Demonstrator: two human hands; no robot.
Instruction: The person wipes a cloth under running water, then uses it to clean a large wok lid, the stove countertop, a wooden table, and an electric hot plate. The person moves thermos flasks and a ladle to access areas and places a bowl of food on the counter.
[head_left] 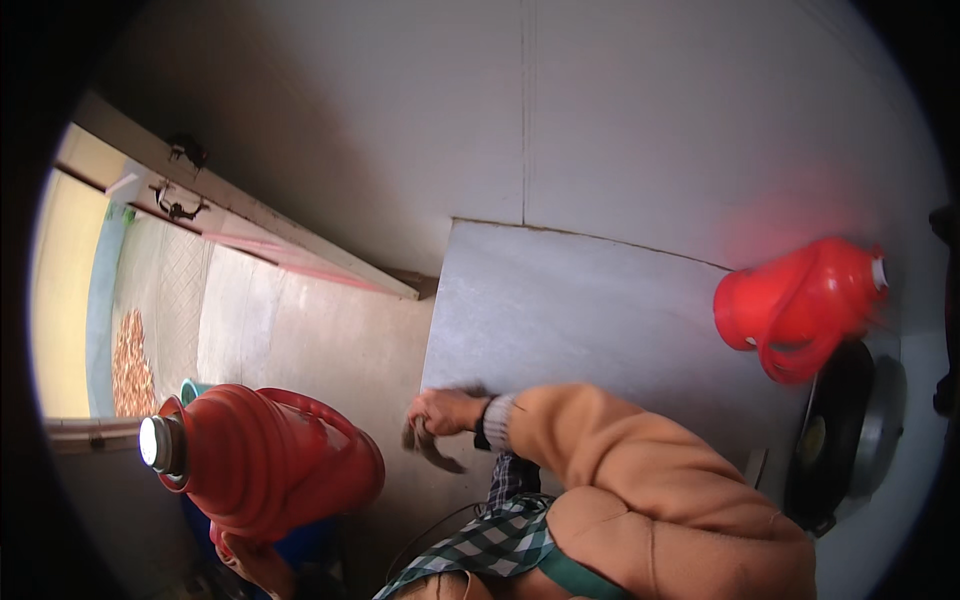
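Note:
My left hand (258, 566), at the lower left, is closed at the near side of a red thermos flask (290, 465). The flask is held up off the floor with its silvery neck toward the left. Its lower side hides part of my fingers. My right hand (447, 411) is closed on a limp, brownish-grey cloth (436, 450), which hangs in a curve from the fingers beside the grey tabletop's left edge. A second red thermos flask (800, 300) with a looped handle stands at the far right of the tabletop (560, 300).
A door (260, 225) stands open at the left, with a pile of orange-brown pieces (132, 370) outside. Behind the held flask, a teal rim (194, 388) shows, with something blue below. A round black pan (825, 435) is at the right.

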